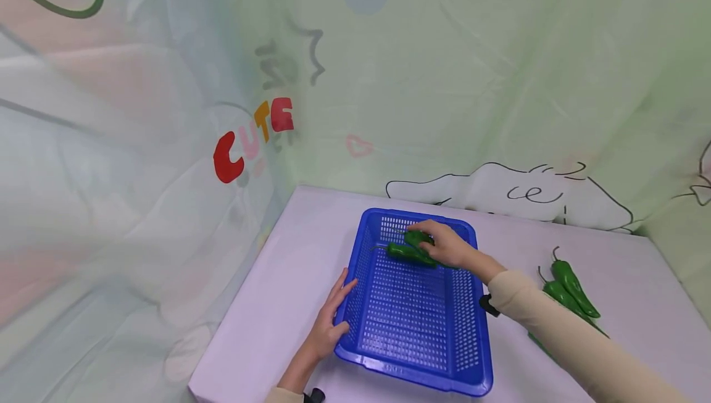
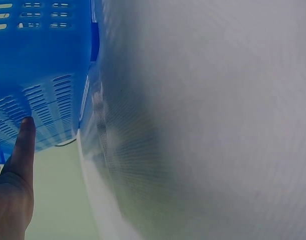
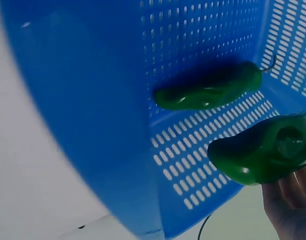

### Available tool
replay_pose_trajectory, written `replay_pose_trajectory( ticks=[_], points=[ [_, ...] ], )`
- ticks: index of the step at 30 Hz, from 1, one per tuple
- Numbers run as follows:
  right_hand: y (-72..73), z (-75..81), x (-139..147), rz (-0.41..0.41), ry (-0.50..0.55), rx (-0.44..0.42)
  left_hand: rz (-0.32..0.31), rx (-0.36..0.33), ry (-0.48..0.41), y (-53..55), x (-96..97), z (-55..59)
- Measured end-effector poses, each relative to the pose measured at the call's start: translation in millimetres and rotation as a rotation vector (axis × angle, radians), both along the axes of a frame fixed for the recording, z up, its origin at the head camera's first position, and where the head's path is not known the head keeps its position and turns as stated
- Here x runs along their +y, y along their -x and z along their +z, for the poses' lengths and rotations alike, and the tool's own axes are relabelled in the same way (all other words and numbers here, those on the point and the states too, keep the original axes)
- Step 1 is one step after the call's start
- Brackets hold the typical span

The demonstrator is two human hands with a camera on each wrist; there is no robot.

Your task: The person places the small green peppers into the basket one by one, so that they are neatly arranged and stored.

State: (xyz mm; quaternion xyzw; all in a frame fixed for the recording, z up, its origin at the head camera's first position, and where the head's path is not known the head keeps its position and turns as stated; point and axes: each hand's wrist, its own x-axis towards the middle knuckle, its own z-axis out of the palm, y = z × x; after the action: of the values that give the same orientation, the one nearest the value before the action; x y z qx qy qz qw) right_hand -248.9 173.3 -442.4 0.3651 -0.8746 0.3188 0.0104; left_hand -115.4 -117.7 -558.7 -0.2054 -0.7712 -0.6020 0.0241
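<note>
A blue plastic basket (image 1: 419, 378) with slotted walls lies on the table. My right hand (image 1: 444, 245) is over its far end, gripping a green pepper (image 1: 415, 238). In the right wrist view the held pepper (image 3: 258, 150) shows large, with fingers (image 3: 288, 192) against its lower side. A second green pepper (image 3: 213, 90) lies on the basket floor close by, its thin stem toward the wall. My left hand (image 1: 324, 329) is at the basket's left side, its fingers extended along the rim. The left wrist view shows one straight finger (image 2: 23, 150) against the slotted wall.
Several more green peppers (image 1: 574, 289) lie on the white table (image 1: 516, 341) to the right of the basket, partly behind my right sleeve (image 1: 561, 323). Printed cloth (image 1: 444, 82) hangs behind the table and along its left side.
</note>
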Motion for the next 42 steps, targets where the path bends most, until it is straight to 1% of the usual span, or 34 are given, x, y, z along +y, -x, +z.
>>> replay_pose_trajectory(
  ticks=[6,11,16,18,25,29,35,37,42],
  points=[
    [3.0,-8.9,-13,0.028,-0.03,0.015,-0.007,-0.009,-0.014,0.2,-0.8,0.3],
    [3.7,-16.1,-21,0.061,-0.042,0.026,-0.008,-0.008,0.003,2.3,-1.5,-1.3],
    [2.9,-22.7,-28,0.102,-0.067,0.014,-0.008,0.0,0.013,4.3,-1.7,-2.5],
    [2.8,-26.4,-30,0.107,-0.078,-0.007,-0.013,-0.001,0.01,4.6,-1.7,-2.7],
    [4.3,-40.1,-34,0.095,-0.101,-0.061,-0.019,0.006,0.008,3.7,-1.3,-1.5],
    [4.4,-48.0,-36,0.086,-0.107,-0.072,-0.017,0.01,0.006,3.2,-0.9,-0.4],
    [4.4,-62.4,-37,0.074,-0.162,-0.042,-0.019,0.026,0.005,2.7,-0.7,0.3],
    [4.4,-67.3,-38,0.071,-0.18,-0.027,-0.02,0.021,0.008,2.5,-0.8,0.2],
    [4.9,-75.6,-39,0.059,-0.186,0.011,-0.021,-0.006,0.012,2.2,-1.4,1.0]
  ],
)
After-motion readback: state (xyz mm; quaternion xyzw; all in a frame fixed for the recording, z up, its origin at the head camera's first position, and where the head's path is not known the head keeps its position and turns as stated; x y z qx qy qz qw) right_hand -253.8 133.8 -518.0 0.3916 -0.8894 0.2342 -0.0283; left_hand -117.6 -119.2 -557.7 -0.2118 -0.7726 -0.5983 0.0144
